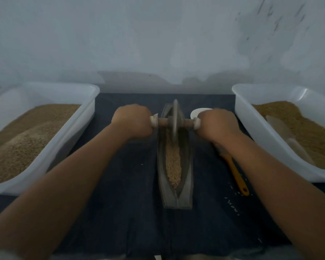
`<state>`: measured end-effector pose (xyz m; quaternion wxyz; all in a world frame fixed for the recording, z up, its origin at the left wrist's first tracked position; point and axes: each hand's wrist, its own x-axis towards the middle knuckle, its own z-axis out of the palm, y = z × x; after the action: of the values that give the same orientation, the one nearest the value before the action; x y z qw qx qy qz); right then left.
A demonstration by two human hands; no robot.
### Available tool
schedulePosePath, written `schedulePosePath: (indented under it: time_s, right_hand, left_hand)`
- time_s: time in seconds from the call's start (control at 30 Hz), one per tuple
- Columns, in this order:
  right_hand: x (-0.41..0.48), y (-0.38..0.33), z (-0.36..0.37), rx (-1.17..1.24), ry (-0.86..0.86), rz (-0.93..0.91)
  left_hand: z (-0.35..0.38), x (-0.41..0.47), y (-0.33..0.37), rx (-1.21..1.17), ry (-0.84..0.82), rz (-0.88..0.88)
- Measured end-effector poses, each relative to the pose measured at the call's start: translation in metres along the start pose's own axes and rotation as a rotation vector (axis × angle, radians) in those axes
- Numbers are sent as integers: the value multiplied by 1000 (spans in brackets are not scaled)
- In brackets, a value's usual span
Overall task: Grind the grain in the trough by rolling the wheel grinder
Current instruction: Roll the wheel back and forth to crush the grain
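Observation:
A long grey boat-shaped trough [187,177] lies lengthwise on the dark cloth, with tan grain [173,166] filling its groove. The wheel grinder [175,120] stands upright in the far half of the trough, its thin disc on a wooden axle. My left hand [132,121] is closed around the axle's left end. My right hand [216,124] is closed around the right end. Both arms are stretched forward.
A white tub of grain [45,147] stands at the left, another white tub [251,128] with grain and a pale scoop [287,136] at the right. An orange-handled brush [236,173] lies right of the trough. A white dish [196,112] sits behind my right hand. Loose grains [233,203] dot the cloth.

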<state>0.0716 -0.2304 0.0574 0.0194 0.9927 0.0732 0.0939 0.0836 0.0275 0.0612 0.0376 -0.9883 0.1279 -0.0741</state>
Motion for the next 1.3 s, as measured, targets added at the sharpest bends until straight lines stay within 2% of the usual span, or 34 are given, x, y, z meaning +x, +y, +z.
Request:
schedulePosePath:
  time_s: [0.13, 0.23, 0.3, 0.4, 0.5, 0.6, 0.7, 0.8, 0.9, 1.0, 1.13, 1.2, 1.3]
  right_hand:
    - [-17, 10, -1, 30, -105, -51]
    - [-66, 20, -1, 159, -364, -142]
    - [-79, 23, -1, 172, -406, -179]
    - [-50, 18, 5, 72, -197, -102]
    - [-5, 6, 2, -24, 22, -48]
    - [3, 4, -1, -40, 13, -61]
    - [-36, 17, 5, -5, -5, -192]
    - [-77, 23, 8, -98, 131, -360]
    - [-54, 19, 6, -128, 152, -311]
    - [-7, 7, 2, -79, 104, -120]
    - [-4, 3, 0, -65, 79, -30]
    - [-38, 8, 5, -71, 113, -89]
    - [-95, 18, 14, -25, 224, -274]
  left_hand:
    - [5, -24, 0, -9, -44, 42]
    - [14, -70, -3, 93, 90, 202]
    - [17, -78, -7, 102, 148, 255]
    - [11, -42, -5, 65, 18, 141]
    - [3, 3, -6, 22, -12, -1]
    - [8, 0, -7, -13, -30, -9]
    - [27, -51, -13, -42, -15, 58]
    - [38, -97, -15, -42, 72, 121]
    - [36, -83, -12, -25, 39, 51]
    - [19, -32, -6, -31, -23, -44]
    - [6, -11, 1, -2, -36, -48]
    - [13, -37, -3, 4, -34, -2]
    - [24, -86, -9, 36, 78, 125]
